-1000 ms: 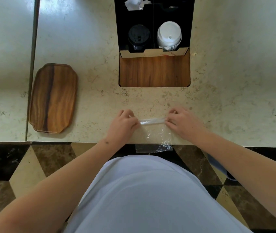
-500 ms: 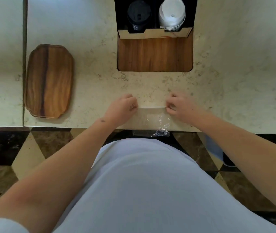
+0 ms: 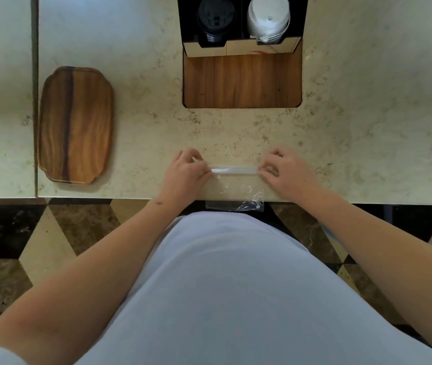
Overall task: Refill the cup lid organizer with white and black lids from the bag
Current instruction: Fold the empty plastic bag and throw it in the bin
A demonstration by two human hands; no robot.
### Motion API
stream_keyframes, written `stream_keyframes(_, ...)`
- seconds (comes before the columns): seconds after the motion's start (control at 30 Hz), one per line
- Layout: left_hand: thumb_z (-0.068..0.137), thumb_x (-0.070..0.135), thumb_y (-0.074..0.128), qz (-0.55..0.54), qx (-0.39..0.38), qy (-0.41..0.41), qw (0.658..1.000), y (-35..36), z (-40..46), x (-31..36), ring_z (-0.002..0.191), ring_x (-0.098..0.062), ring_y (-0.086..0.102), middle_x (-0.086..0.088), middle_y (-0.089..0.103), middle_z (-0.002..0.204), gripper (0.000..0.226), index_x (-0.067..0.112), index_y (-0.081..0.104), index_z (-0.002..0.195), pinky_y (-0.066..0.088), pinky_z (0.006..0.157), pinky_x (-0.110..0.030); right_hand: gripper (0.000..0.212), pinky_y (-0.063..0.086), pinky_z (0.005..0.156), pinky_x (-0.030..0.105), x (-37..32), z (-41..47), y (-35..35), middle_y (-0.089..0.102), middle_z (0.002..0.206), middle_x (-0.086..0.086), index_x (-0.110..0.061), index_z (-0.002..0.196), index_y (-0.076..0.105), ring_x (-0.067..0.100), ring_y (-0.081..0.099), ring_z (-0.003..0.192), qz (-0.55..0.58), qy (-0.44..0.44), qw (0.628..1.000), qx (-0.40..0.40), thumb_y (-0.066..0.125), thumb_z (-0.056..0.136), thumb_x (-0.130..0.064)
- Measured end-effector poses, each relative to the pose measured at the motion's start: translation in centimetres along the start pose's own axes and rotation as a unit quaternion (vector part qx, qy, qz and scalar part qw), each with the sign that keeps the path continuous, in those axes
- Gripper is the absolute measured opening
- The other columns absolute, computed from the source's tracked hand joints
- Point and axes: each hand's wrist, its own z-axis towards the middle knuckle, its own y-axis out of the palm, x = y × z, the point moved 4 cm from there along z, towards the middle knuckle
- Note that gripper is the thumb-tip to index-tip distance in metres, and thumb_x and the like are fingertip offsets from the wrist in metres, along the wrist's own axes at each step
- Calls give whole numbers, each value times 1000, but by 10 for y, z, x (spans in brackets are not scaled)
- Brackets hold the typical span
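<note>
A clear, flat plastic bag (image 3: 236,189) lies at the counter's front edge, its lower end hanging over the edge. Its top is folded into a narrow white strip. My left hand (image 3: 183,172) pinches the strip's left end and my right hand (image 3: 288,172) pinches its right end. At the top stands the black lid organizer (image 3: 238,25) with a stack of black lids (image 3: 216,18) in its left slot and white lids (image 3: 267,19) in its right slot.
A wooden tray (image 3: 75,125) lies on the marble counter (image 3: 367,114) to the left. A wooden base panel (image 3: 242,80) extends in front of the organizer. A seam in the counter runs down the far left. Below is a patterned tile floor.
Both hands stay at the ends of the bag's top edge, which shows again as a folded white strip. The view has shifted down, so the organizer sits higher in frame.
</note>
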Motion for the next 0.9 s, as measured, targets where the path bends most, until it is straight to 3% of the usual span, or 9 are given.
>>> stream_keyframes(0.07, 85, 16, 78, -37, -18, -79, 996, 1, 8, -1, 97, -26, 51, -5, 60, 100, 10, 8, 73, 84, 47, 82, -36, 16, 40, 65, 19, 3, 8, 1, 59, 89, -12, -26, 99, 65, 9, 56, 77, 70, 75, 994, -27, 74, 86, -31)
stream_keyframes(0.13, 84, 19, 79, -59, -34, -106, 992, 1, 14, -2, 97, -19, 48, 4, 57, 97, 13, 15, 70, 93, 43, 82, -30, 17, 42, 66, 20, 5, 13, 2, 59, 86, -13, -28, 98, 64, 4, 56, 77, 97, 105, 988, -53, 76, 85, -29)
stream_keyframes(0.23, 85, 18, 77, -60, -75, -94, 991, 1, 19, -2, 96, -15, 48, 7, 55, 95, 17, 22, 72, 101, 40, 81, -28, 10, 41, 69, 25, 0, 15, -1, 56, 84, -13, -26, 87, 64, 11, 54, 81, 60, 82, 991, -84, 74, 86, -27)
stream_keyframes(0.4, 88, 15, 74, -44, -110, -80, 990, 0, 21, -4, 100, -17, 45, 4, 53, 98, 6, 18, 74, 93, 40, 85, -30, 13, 46, 73, 34, -5, 7, -2, 57, 86, -3, -24, 82, 61, 20, 53, 84, 55, 62, 995, -57, 72, 83, -19)
stream_keyframes(0.53, 90, 6, 70, -20, -86, -15, 996, -3, 13, 3, 93, -24, 54, -4, 63, 96, 5, 8, 73, 88, 49, 77, -39, 11, 43, 67, 30, -6, 1, 1, 57, 85, -1, -19, 81, 60, 19, 52, 77, 40, 33, 998, -23, 68, 85, -12)
stream_keyframes(0.6, 87, 0, 71, 10, -46, 49, 998, -4, 7, 8, 83, -31, 57, -10, 68, 88, 6, 3, 73, 82, 52, 70, -45, 14, 38, 63, 29, -11, -4, 1, 58, 81, 0, -17, 80, 58, 17, 48, 73, 4, -19, 1000, -9, 67, 87, -9)
stream_keyframes(0.7, 86, -1, 73, 54, 0, 131, 990, -3, -3, 7, 72, -31, 55, -10, 66, 79, 10, 4, 73, 78, 50, 62, -43, 3, 37, 63, 29, -16, -12, 0, 61, 84, 7, -6, 87, 65, 19, 47, 75, -60, -103, 993, 22, 68, 88, -7)
stream_keyframes(0.8, 84, -5, 74, 76, 21, 162, 984, -1, -12, 1, 71, -31, 54, -10, 64, 79, 13, 7, 77, 82, 50, 63, -41, 9, 45, 63, 34, -16, -16, -1, 63, 87, 12, -4, 82, 65, 28, 52, 79, -78, -145, 986, 31, 64, 92, -5)
stream_keyframes(0.9, 84, -5, 67, 95, 22, 182, 978, -2, -19, -7, 80, -34, 58, -12, 68, 93, 20, 9, 79, 94, 52, 72, -43, 10, 50, 65, 41, -15, -21, -1, 62, 94, 12, -4, 87, 67, 29, 52, 85, -114, -178, 977, 16, 62, 96, -7)
